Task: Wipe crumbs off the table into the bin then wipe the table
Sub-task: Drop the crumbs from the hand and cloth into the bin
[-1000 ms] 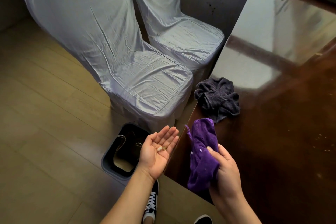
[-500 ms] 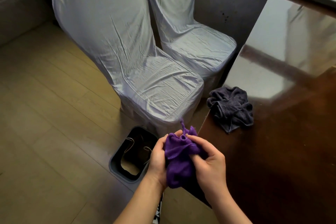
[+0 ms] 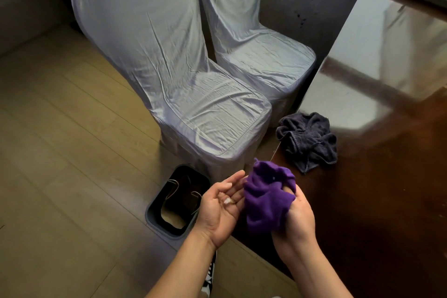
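Note:
My left hand (image 3: 221,208) is held palm up just off the table's corner, with a few pale crumbs (image 3: 228,201) lying on the palm. My right hand (image 3: 294,220) grips a bunched purple cloth (image 3: 266,198) that touches the left hand's fingertips. The grey bin (image 3: 154,219) stands on the floor below and left of the left hand, lined with a dark bag. The dark brown glossy table (image 3: 377,201) fills the right side.
A crumpled dark grey towel (image 3: 308,140) lies on the table near its edge. Two chairs in pale grey covers (image 3: 193,104) stand close to the table and the bin. Wooden floor (image 3: 60,152) spreads to the left. My shoe (image 3: 210,276) shows at the bottom.
Half a second ago both hands were closed around the purple cloth. Now the left hand has opened palm up with crumbs on it, and the cloth stays in the right hand.

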Available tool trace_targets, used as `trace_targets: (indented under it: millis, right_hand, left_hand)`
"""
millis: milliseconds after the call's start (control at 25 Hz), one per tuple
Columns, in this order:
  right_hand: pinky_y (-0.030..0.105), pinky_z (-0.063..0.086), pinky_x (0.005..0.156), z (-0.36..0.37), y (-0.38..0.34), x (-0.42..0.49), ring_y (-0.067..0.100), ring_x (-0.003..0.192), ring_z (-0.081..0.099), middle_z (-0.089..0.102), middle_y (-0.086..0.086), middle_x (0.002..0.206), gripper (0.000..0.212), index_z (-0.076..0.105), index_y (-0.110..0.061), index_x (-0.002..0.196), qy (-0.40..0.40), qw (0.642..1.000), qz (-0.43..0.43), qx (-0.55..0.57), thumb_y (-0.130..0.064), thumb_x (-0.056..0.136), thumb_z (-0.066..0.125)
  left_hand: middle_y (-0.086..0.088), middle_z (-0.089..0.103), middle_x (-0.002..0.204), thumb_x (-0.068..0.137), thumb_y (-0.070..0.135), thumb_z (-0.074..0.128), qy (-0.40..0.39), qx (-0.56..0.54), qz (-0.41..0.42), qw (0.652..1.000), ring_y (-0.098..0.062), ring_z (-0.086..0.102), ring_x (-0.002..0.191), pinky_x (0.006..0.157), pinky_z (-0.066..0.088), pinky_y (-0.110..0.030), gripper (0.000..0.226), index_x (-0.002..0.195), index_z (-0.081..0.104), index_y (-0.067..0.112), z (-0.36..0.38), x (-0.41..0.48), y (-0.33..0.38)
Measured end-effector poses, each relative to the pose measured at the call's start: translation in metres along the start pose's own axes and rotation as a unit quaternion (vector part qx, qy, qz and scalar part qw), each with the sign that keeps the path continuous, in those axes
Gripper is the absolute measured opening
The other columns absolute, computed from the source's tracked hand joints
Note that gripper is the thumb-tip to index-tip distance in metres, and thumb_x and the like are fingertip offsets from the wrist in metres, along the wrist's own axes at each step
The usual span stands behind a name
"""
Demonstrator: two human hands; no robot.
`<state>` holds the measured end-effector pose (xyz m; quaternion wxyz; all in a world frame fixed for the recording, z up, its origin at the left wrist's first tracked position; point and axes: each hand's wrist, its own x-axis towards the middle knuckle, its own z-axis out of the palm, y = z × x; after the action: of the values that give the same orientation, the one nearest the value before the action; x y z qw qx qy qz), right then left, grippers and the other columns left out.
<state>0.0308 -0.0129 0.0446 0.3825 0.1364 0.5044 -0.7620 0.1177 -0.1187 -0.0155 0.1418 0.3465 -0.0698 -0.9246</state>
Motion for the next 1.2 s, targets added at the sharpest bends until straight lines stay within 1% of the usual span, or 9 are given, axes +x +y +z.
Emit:
trace_targets:
  millis: [160,320,440,600,680,760,880,960,1200]
  right_hand:
    - [0.052,0.049,0.098,-0.002,-0.002,0.0,0.038,0.117,0.061,0.061,0.024,0.13,0.049,0.053,-0.011,0.133,0.006,0.997,0.069,0.036,-0.04,0.093,0.052]
    - [0.053,0.05,0.097,-0.004,-0.001,-0.002,0.039,0.112,0.065,0.068,0.022,0.121,0.037,0.06,-0.009,0.124,-0.034,0.999,0.018,-0.035,-0.029,0.093,0.059]
    - [0.047,0.056,0.09,-0.005,-0.004,-0.004,0.038,0.108,0.066,0.069,0.023,0.118,0.034,0.065,-0.01,0.118,-0.057,0.996,0.004,-0.074,-0.017,0.085,0.067]
    - [0.047,0.056,0.087,-0.007,-0.006,0.0,0.041,0.107,0.065,0.068,0.025,0.116,0.036,0.066,-0.008,0.116,-0.05,0.994,-0.004,-0.099,-0.011,0.08,0.069]
    - [0.041,0.059,0.08,-0.005,-0.005,0.001,0.038,0.105,0.068,0.071,0.022,0.113,0.036,0.066,-0.01,0.115,-0.047,0.993,-0.021,-0.107,-0.009,0.08,0.07]
    - [0.036,0.059,0.076,-0.004,-0.003,0.002,0.034,0.102,0.069,0.072,0.018,0.111,0.033,0.067,-0.011,0.114,-0.046,0.99,-0.046,-0.122,-0.007,0.081,0.069]
    - [0.038,0.059,0.081,-0.005,-0.003,0.002,0.032,0.103,0.069,0.073,0.015,0.11,0.03,0.068,-0.014,0.112,-0.038,0.987,-0.078,-0.136,-0.006,0.083,0.068]
    - [0.042,0.057,0.087,-0.006,-0.007,0.002,0.031,0.103,0.069,0.073,0.016,0.111,0.029,0.068,-0.015,0.112,-0.039,0.985,-0.095,-0.139,-0.008,0.084,0.068]
    - [0.044,0.055,0.088,-0.007,-0.009,0.001,0.029,0.103,0.069,0.074,0.011,0.109,0.028,0.068,-0.02,0.111,-0.057,0.969,-0.138,-0.195,-0.008,0.086,0.067]
  left_hand:
    - [-0.023,0.066,0.124,0.073,0.014,0.065,-0.015,0.02,0.001,1.0,-0.026,0.069,0.103,0.091,0.057,-0.035,0.051,0.121,0.065,-0.002,0.001,-0.005,0.001]
    - [-0.025,0.059,0.135,0.083,0.023,0.06,-0.006,0.047,0.001,0.999,-0.031,0.059,0.122,0.112,0.04,-0.043,0.047,0.123,0.064,-0.001,0.002,-0.004,0.0]
    - [-0.026,0.057,0.137,0.078,0.024,0.065,-0.028,0.075,0.0,0.997,-0.036,0.052,0.129,0.117,0.033,-0.049,0.054,0.127,0.061,0.002,0.005,-0.005,0.002]
    - [-0.025,0.059,0.133,0.079,0.018,0.065,-0.095,0.145,0.009,0.985,-0.035,0.058,0.119,0.107,0.044,-0.046,0.056,0.133,0.056,0.005,0.008,-0.011,0.005]
    - [-0.027,0.059,0.132,0.079,0.01,0.067,-0.074,0.152,0.019,0.985,-0.038,0.059,0.119,0.105,0.047,-0.048,0.054,0.132,0.057,0.004,0.008,-0.011,0.004]
    - [-0.025,0.066,0.123,0.075,0.004,0.072,-0.036,0.15,0.037,0.987,-0.032,0.068,0.104,0.087,0.058,-0.039,0.048,0.123,0.065,0.004,0.01,-0.009,0.002]
    - [-0.023,0.073,0.106,0.078,0.002,0.069,0.021,0.183,0.069,0.98,-0.024,0.072,0.085,0.073,0.06,-0.031,0.03,0.108,0.073,0.004,0.01,-0.003,-0.003]
    - [-0.02,0.075,0.096,0.085,0.001,0.061,0.053,0.188,0.083,0.977,-0.02,0.072,0.077,0.068,0.059,-0.028,0.021,0.1,0.075,0.004,0.01,0.0,-0.006]
    - [-0.021,0.074,0.095,0.085,0.008,0.045,0.064,0.082,0.057,0.993,-0.025,0.073,0.082,0.067,0.06,-0.032,0.033,0.092,0.076,0.002,0.004,0.004,-0.007]
